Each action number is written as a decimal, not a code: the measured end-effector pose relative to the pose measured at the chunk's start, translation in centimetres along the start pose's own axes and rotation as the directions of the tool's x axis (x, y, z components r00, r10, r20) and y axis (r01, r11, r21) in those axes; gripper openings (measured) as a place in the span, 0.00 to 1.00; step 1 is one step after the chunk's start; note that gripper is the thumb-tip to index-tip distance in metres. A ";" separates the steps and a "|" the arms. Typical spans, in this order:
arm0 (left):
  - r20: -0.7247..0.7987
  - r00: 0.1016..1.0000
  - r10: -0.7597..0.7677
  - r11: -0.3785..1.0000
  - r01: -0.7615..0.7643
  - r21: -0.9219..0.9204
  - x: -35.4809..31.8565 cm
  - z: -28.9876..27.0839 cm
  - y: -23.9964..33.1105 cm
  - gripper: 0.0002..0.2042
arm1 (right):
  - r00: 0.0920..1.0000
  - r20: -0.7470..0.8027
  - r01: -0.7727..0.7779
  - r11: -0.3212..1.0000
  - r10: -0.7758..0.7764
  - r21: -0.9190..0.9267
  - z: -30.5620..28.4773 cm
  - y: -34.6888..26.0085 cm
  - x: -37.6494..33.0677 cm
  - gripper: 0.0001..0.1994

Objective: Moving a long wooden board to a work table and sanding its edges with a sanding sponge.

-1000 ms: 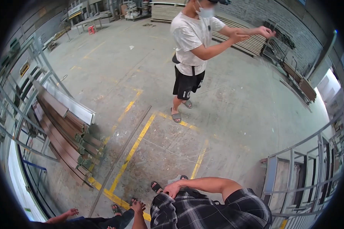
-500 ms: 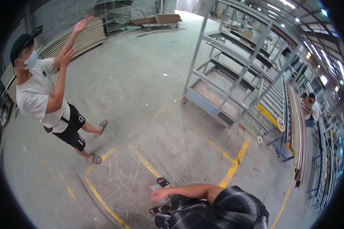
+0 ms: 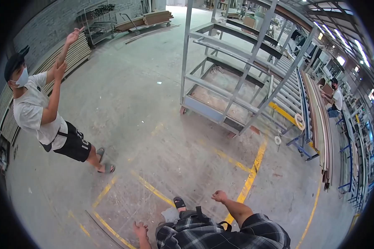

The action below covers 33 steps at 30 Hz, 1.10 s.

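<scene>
Hands hung empty as we walked: our left hand [image 3: 139, 228] loosely spread, right hand [image 3: 219, 196] curled, both short of the grey metal rack [image 3: 232, 79] ahead.

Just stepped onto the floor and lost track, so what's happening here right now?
The person wearing the camera walks over the concrete floor with both hands empty: left hand low, right hand near a yellow floor line. A co-worker on the left raises both arms. A grey metal rack cart stands ahead.

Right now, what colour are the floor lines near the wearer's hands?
Yellow: the painted floor lines run beside the right hand, clearest in the head view.
</scene>
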<state>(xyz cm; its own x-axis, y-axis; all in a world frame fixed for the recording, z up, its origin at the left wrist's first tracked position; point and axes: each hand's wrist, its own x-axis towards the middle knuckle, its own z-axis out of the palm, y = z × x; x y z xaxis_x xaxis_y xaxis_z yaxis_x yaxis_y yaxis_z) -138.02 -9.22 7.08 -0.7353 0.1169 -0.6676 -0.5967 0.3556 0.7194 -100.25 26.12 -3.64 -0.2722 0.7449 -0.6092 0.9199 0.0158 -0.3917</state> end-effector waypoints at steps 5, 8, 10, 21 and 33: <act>-0.025 0.995 -0.097 0.977 0.100 0.187 1.1 1.8 0.1 0.30 | 0.992 0.119 -0.084 0.937 0.046 0.339 3.4 -6.5 0.2 0.20; -0.060 0.985 -0.163 0.962 0.172 0.214 2.7 2.6 0.0 0.30 | 1.000 -0.001 0.001 0.934 -0.001 0.356 5.0 -11.0 0.4 0.21; -0.059 0.979 -0.194 0.963 0.201 0.180 4.8 2.7 -1.1 0.32 | 0.951 0.035 0.271 0.883 -0.307 0.384 3.4 -13.9 0.0 0.20; 0.075 0.947 -0.313 0.853 0.246 0.460 14.0 15.9 6.2 0.33 | 0.983 0.169 -0.122 0.942 0.071 0.312 -7.0 -11.3 13.6 0.20; 0.415 0.910 0.002 0.977 -0.089 0.192 28.0 44.2 34.1 0.29 | 0.976 -0.184 0.056 0.686 0.114 0.725 -24.3 -28.0 28.4 0.09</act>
<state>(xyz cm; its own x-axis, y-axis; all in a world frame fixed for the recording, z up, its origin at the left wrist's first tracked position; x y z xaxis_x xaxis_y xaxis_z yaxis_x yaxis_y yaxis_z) -164.74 47.15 4.43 -0.5365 0.4918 -0.6858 -0.4560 0.5148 0.7259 -126.89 63.05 6.84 -0.1086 0.8517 -0.5127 0.4115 -0.4309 -0.8031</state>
